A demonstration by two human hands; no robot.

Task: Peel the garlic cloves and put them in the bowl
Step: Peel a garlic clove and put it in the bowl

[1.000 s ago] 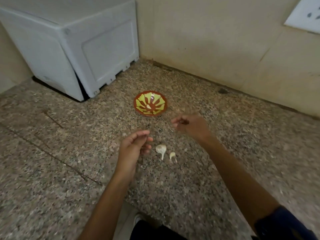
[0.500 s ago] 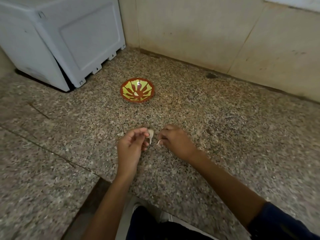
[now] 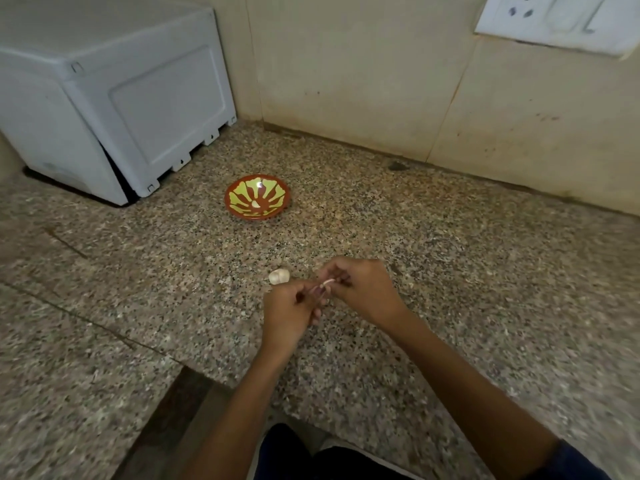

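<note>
Granite counter [image 3: 450, 271]; hands pinch small pale clove [image 3: 327, 282]

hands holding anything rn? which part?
Both hands, left hand and right hand, pinch one small pale garlic clove between their fingertips, at opposite ends. The exact grip is too blurred to tell.

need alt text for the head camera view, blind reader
Two hands meet over a speckled granite counter, the left hand and right hand pinching a small garlic clove between them. Another garlic piece lies just beyond; a red-and-yellow bowl holding one peeled clove sits farther back.
</note>
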